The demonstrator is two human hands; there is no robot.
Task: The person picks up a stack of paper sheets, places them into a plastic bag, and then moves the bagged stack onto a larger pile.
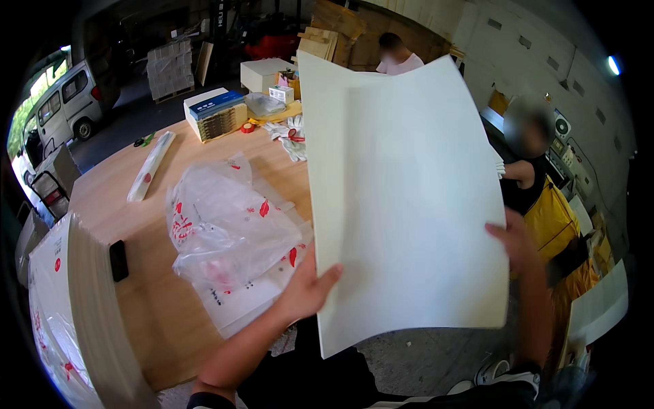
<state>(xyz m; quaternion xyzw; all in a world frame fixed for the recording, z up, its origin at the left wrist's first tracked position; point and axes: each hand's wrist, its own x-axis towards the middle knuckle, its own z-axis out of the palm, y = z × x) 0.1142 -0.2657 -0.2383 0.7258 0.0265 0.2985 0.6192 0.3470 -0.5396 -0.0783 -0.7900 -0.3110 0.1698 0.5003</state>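
White sheet, one, held up between two hands: left hand and right hand each clamped on an edge, above the bench edge; one crumpled plastic bag lies there.

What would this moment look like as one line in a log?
left hand: grips large white sheet at left edge | right hand: grips right edge | sheet: held above wooden table | beside: clear plastic bags

One head-worn fisheye view, looking down and forward over the wooden table, close above it; the table's far end bends away toward the dark rim.
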